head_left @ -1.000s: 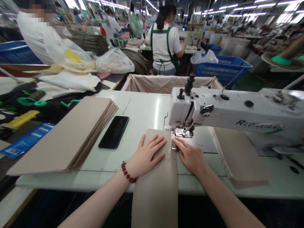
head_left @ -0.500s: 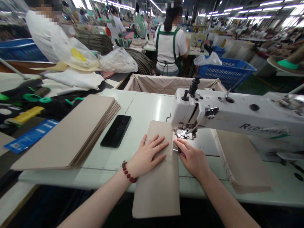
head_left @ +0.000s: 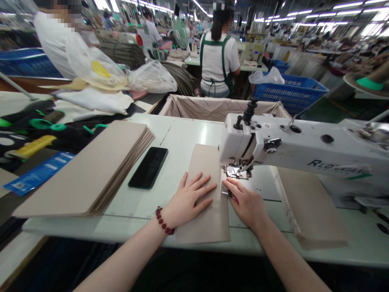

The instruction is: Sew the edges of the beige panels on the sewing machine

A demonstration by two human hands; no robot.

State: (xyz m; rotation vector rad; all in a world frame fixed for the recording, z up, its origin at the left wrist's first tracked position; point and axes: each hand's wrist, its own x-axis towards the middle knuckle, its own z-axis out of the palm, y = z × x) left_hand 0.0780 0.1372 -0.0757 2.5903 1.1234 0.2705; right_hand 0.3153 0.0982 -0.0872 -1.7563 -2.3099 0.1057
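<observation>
We had the beige panel [head_left: 217, 217] flat on the table [head_left: 130, 205]. From its middle, the presser foot [head_left: 238, 172] of the sewing machine [head_left: 291, 138] sat at two o'clock; we could not tell whether any edge lay under it. Our left hand [head_left: 193, 197] was spread wide on the panel, palm down, gripping nothing. Our right hand [head_left: 247, 202], at three o'clock, was curled around a small pointed tool [head_left: 226, 192], its handle mostly hidden, fingertips close by the panel's right edge. A phone [head_left: 148, 167] lay at ten o'clock, a stack of panels [head_left: 88, 166] beyond it.

In our judgement, guiding the panel well called for light, even pressure from the left palm, so nothing creased, with the right fingertips squaring the edge short of the foot and the tool's tip angled off the material.
</observation>
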